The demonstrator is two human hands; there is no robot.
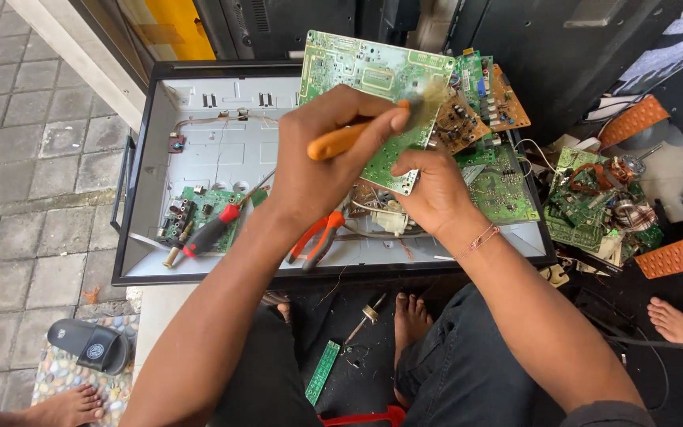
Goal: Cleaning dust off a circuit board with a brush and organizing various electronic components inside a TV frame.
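Left hand (322,162) fingers clench an orange-handled brush (349,138) on a green circuit board (365,79); right hand (432,194) apparently pinches its lower edge. Pliers (318,237) lie below the fingers.

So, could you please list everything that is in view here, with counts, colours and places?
Orange-handled tool: one, held over the big board.
Big circuit board: one, green, held tilted above the panel.
Open panel: one, grey in a black frame, on the ground.
Small board: one, green, panel's lower left.
Screwdriver: one, red and black, on the panel.
Pliers: one, orange-handled, panel's front edge.
Board pile: several, green, at right.
Sandal: one, black, lower left.
Left hand: gripping the tool.
Right hand: holding the board's lower edge.
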